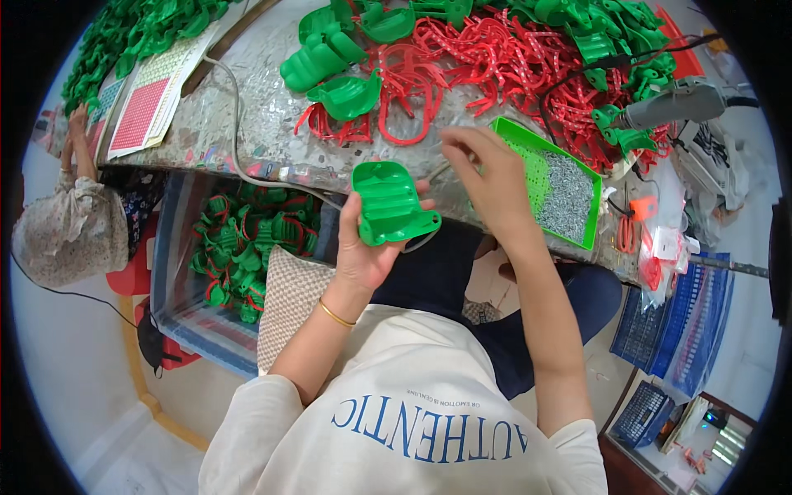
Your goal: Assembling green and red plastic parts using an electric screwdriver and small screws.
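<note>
My left hand (369, 262) holds a curved, ribbed green plastic piece (388, 202) above my lap, its hollow side up. Thumb and fingers grip it at the two sides, and a small lug with a hole sticks out at its right. To the right and a bit farther off, my right hand (502, 186) is raised over the table's near edge. Its fingers are curled with the tips drawn together; whatever is between them is too small to make out. Beside that hand lies a lime green tray (596, 210) with many small silver metal pieces (565, 194).
Red cords (487, 54) and green plastic pieces (326, 62) heap on the worn table (272, 124). A grey-handled tool (672, 106) juts in at right. Left of my lap, a crate (169, 264) holds green pieces with red cords. Another person (70, 219) sits far left.
</note>
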`<state>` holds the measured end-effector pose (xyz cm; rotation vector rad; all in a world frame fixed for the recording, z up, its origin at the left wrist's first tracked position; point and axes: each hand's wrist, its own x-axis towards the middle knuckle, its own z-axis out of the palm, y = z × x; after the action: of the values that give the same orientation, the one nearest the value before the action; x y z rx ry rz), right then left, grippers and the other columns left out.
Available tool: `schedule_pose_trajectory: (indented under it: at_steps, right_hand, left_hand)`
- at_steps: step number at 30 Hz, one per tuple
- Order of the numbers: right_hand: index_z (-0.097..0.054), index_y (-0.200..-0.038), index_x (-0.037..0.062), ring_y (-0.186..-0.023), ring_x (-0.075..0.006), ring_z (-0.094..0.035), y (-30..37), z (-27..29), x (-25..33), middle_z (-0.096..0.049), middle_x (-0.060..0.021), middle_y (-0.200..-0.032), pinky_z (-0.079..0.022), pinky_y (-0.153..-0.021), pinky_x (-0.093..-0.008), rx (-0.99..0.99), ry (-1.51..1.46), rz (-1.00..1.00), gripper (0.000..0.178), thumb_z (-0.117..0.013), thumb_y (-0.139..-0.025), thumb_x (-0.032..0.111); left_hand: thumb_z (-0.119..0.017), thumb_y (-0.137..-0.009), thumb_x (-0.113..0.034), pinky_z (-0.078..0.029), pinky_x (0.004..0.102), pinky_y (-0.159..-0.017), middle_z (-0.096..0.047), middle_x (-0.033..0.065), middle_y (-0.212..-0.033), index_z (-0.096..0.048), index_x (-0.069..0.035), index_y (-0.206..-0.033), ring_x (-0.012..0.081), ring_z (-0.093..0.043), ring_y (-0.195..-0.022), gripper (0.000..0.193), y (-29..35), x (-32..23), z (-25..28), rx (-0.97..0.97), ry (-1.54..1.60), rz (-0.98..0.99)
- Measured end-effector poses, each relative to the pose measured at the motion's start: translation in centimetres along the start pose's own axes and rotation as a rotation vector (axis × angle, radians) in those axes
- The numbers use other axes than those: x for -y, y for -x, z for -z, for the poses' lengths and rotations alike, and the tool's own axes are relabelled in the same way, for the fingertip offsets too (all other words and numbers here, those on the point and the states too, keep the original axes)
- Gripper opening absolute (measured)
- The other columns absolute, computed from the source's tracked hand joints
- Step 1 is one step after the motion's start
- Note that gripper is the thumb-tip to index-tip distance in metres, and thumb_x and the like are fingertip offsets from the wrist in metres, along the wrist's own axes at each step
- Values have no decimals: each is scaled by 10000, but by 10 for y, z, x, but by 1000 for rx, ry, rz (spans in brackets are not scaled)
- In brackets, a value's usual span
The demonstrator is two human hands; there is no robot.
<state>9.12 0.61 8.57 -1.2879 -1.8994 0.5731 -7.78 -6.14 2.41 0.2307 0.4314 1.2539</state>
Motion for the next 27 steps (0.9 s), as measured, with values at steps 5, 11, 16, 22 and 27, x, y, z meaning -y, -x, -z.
schedule_pose_trajectory:
  at_steps: [5, 11, 16, 22, 27]
  right_hand:
    - [-677, -1032, 113, -869, -295, -600, -25, -32, -52, -599, -104, -930, -493, -740, -385, 141, 519, 234, 242, -685, -792, 146]
    - [-662, -981, 102, -897, -293, -587, -35, -41, -47, -565, -89, -910, -480, -764, -419, 221, 453, 270, 261, -729, -739, 173]
    - [-626, -959, 94, -920, -295, -579, -40, -42, -45, -562, -84, -969, -472, -770, -403, 302, 424, 351, 252, -729, -739, 160]
    - [-644, -923, 79, -939, -282, -591, -40, -4, -38, -608, -93, -1014, -472, -803, -366, 21, 346, 416, 151, -688, -779, 92]
    - [-680, -989, 67, -885, -218, -616, -49, 45, -30, -640, -92, -960, -479, -775, -305, -288, 316, 265, 134, -644, -860, 69]
  left_hand:
    - [-557, -866, -605, -464, 494, -982, -503, 239, -1332, -434, -63, -1372, 378, -546, -1175, 752, 6, 6, 16, 77, 305, 197]
    - [-579, -839, -639, -450, 517, -1009, -449, 223, -1391, -370, -60, -1416, 374, -510, -1220, 844, 21, 15, 26, 83, 239, 229]
    - [-603, -839, -611, -440, 538, -1015, -440, 243, -1390, -365, -43, -1415, 386, -501, -1225, 843, 23, 14, 26, 77, 276, 259]
    - [-606, -858, -566, -444, 537, -1009, -464, 263, -1358, -383, -21, -1401, 400, -506, -1216, 801, 27, 11, 40, 63, 299, 269]
    - [-588, -867, -572, -453, 530, -1000, -476, 265, -1346, -388, -12, -1398, 400, -520, -1201, 798, 20, 20, 30, 119, 244, 323]
